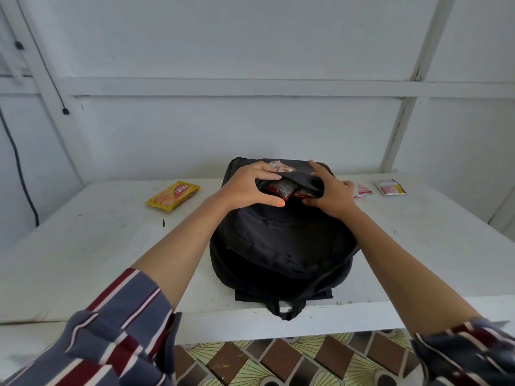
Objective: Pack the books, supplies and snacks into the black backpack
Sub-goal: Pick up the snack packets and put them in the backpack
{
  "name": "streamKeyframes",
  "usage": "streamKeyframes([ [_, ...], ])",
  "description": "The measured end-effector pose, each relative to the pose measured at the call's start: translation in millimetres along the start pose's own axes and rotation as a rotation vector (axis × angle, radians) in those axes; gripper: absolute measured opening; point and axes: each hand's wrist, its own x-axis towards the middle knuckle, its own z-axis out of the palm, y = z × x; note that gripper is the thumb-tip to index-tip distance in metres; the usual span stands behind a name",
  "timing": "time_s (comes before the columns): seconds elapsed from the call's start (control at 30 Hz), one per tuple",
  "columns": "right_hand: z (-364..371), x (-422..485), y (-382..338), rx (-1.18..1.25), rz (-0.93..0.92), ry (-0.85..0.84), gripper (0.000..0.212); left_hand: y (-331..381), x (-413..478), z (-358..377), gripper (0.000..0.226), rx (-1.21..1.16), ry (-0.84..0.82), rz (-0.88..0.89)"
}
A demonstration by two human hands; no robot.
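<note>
The black backpack [281, 240] lies flat on the white table [97, 246], its handle hanging over the near edge. My left hand [250, 188] grips the left edge of a far pocket opening, thumb below and fingers over the flap. My right hand [331, 193] holds the right side of the same opening, fingers curled on the fabric. Red snack packets [281, 189] show inside the pocket. An orange-and-white packet [281, 166] lies at the backpack's far end, partly under the flap.
A yellow wafer packet [173, 195] lies on the table left of the backpack. Two small red-and-white packets [362, 190] [390, 186] lie at the right. A white wall stands right behind the table. Patterned floor shows below the near edge.
</note>
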Motion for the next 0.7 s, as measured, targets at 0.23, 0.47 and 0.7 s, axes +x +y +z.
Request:
streamKeyframes([
  [0.23, 8.9, 11.6, 4.6, -0.117, -0.03, 0.126, 0.072, -0.5, 0.0, 0.1, 0.059, 0.025, -0.013, -0.004],
  [0.47, -15.8, 7.6, 1.5, 0.376, -0.038, -0.219, 0.093, 2.1, -0.9, -2.8, 0.058, 0.038, -0.037, -0.01],
  [0.7, -14.9, 27.7, -46.1, 0.521, -0.064, -0.224, 0.038, 3.3, -5.4, -2.8, 0.057, 0.032, -0.054, -0.009],
])
